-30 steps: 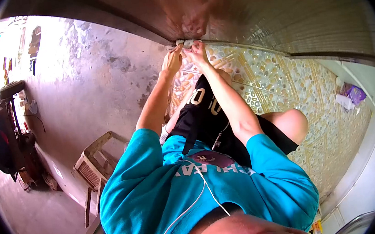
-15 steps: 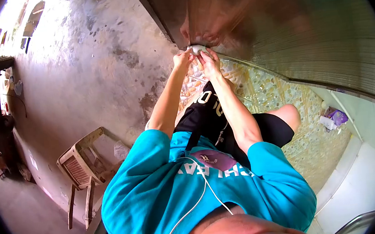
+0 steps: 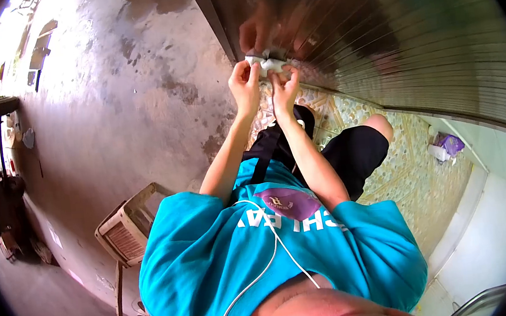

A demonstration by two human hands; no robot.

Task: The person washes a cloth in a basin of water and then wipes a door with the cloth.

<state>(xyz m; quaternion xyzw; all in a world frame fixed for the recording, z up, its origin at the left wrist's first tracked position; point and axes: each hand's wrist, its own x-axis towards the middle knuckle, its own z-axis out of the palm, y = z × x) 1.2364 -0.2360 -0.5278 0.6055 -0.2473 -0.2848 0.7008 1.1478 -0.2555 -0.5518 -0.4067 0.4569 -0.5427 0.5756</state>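
Near the lower corner of a glossy dark-brown ribbed panel [image 3: 344, 31], the left hand [image 3: 245, 85] is pinching one end of a crumpled, soft-looking white wad [image 3: 266, 65], fingers narrow on it! The right hand [image 3: 285, 89] is holding the other end, though how tightly isn't showing. So two-handed handling of the wad is looking like the step in hand, and the next move is seemingly calling for steady, matched control of both ends.

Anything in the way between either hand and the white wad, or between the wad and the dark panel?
Nothing visible. Left hand and right hand both grip the white wad directly, beside the dark panel. Can't tell if it touches.
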